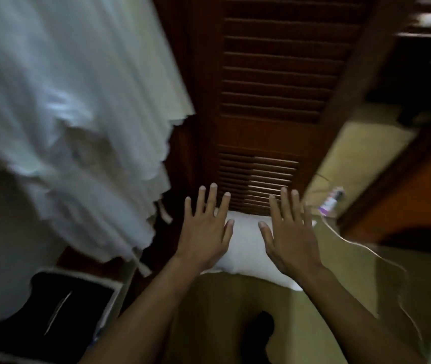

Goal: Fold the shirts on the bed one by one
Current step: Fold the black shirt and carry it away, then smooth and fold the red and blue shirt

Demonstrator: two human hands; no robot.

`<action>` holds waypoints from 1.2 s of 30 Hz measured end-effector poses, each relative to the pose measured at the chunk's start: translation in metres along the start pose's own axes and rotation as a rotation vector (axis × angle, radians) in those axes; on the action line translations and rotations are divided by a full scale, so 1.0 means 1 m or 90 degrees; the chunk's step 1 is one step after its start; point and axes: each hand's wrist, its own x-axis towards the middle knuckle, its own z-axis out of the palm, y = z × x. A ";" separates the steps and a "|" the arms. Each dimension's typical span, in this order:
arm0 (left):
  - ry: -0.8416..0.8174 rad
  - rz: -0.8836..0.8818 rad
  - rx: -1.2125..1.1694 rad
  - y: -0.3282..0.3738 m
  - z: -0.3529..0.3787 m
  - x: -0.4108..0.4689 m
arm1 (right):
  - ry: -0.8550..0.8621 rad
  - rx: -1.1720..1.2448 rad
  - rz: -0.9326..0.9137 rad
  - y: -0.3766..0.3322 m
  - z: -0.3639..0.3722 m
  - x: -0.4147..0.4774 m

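Both of my hands are stretched out in front of me with the fingers straight and spread, holding nothing. My left hand (206,229) and my right hand (291,232) hover side by side above a white pillow (245,248) that lies at the head of the bed (224,311), which has an olive-green sheet. No shirt shows clearly in this blurred view. A small dark shape (259,329) lies on the sheet near the bottom edge; I cannot tell what it is.
A white curtain (59,122) hangs at the left. A dark wooden louvred door (269,82) stands behind the pillow. A black box-like item (57,308) sits at the lower left. A thin white cable (382,253) crosses the bed at the right, near a small bottle (332,200).
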 end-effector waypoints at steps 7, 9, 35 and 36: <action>-0.011 0.369 -0.053 0.217 0.003 0.018 | 0.025 -0.024 0.352 0.158 -0.052 -0.163; -0.009 0.482 -0.074 0.286 0.002 0.007 | 0.031 -0.039 0.450 0.196 -0.063 -0.222; -0.157 1.268 -0.161 0.912 0.014 -0.450 | 0.090 -0.224 1.247 0.340 -0.159 -0.898; -0.162 1.284 -0.164 0.927 0.018 -0.464 | 0.091 -0.231 1.264 0.344 -0.160 -0.915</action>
